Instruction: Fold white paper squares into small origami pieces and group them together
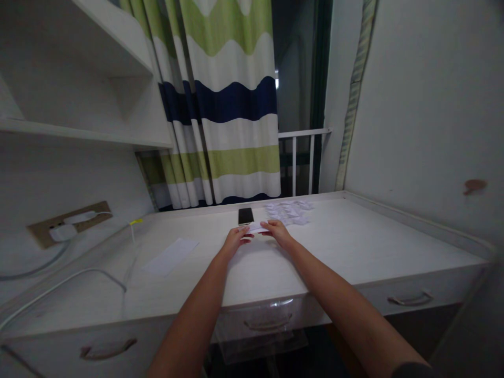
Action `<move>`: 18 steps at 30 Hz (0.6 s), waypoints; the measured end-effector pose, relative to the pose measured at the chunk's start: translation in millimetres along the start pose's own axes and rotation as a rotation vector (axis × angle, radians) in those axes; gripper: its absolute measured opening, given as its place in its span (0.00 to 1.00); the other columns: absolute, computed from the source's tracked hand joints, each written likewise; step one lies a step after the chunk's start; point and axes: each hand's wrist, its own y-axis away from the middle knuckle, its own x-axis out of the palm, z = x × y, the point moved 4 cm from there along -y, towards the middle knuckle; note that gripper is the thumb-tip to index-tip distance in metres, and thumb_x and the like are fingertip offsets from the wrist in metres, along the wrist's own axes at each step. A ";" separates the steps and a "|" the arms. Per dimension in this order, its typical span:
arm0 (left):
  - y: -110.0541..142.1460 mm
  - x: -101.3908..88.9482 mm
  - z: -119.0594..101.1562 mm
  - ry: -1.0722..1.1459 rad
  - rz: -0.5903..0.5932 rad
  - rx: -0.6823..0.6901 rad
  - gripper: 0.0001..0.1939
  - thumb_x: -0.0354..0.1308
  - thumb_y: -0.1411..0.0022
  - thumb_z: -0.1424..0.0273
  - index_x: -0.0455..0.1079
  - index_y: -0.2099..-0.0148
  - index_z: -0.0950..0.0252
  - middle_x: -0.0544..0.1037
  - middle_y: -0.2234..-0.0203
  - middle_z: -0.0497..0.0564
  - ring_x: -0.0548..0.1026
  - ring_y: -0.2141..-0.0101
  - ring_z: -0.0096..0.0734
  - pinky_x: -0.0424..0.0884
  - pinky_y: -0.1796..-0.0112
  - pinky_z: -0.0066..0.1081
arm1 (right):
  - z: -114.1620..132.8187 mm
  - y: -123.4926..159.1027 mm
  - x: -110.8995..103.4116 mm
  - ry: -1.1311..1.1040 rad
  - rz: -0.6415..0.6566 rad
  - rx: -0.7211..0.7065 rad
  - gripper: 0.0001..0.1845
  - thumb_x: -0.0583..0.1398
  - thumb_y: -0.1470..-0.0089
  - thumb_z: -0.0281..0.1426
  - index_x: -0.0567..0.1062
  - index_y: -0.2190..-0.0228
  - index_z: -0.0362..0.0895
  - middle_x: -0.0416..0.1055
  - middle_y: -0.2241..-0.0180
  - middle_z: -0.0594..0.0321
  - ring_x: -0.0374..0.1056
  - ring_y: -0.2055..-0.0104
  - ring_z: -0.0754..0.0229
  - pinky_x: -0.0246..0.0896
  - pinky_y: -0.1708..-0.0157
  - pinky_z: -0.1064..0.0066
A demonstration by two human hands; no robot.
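Between my two hands a folded strip of white paper (255, 228) is held just above the desk. My left hand (236, 240) pinches its left end, thumb on top and the other fingers curled below. At the opposite end, my right hand (277, 232) grips the paper in the same way. Right behind the strip lies a dark phone (246, 216). A cluster of folded white paper pieces (289, 211) spreads over the desk beyond my right hand. Off to the left rests a flat white sheet of paper (171, 256).
The white desk (354, 236) has drawers with metal handles along its front. A cable (90, 270) runs over its left side, below a wall socket with a plug (63, 232). A striped curtain (236, 105) hangs behind, and a shelf (79, 131) juts out upper left.
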 end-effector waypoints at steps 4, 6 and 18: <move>-2.7 -1.9 2.4 0.029 -0.016 -0.016 0.16 0.61 0.56 0.63 0.71 0.69 0.71 0.74 0.72 0.55 0.72 0.73 0.28 0.66 0.74 0.26 | -0.1 -1.0 0.0 0.003 -0.010 -0.014 0.16 0.65 0.69 0.40 0.73 0.81 0.39 0.69 0.79 0.64 0.66 0.75 0.66 0.62 0.71 0.72; -3.8 -2.4 3.4 0.037 -0.022 -0.024 0.15 0.61 0.56 0.63 0.71 0.70 0.71 0.74 0.73 0.55 0.72 0.74 0.28 0.66 0.74 0.26 | -1.3 -2.3 -0.9 0.007 -0.020 -0.016 0.17 0.65 0.69 0.40 0.72 0.82 0.39 0.68 0.80 0.65 0.64 0.76 0.66 0.61 0.71 0.72; -5.4 -4.7 2.4 -0.006 -0.116 0.040 0.19 0.63 0.59 0.61 0.73 0.67 0.71 0.75 0.70 0.55 0.70 0.71 0.28 0.67 0.75 0.24 | 0.8 -2.0 -2.8 0.053 -0.092 -0.076 0.18 0.65 0.71 0.39 0.69 0.79 0.41 0.64 0.83 0.69 0.59 0.79 0.67 0.56 0.76 0.74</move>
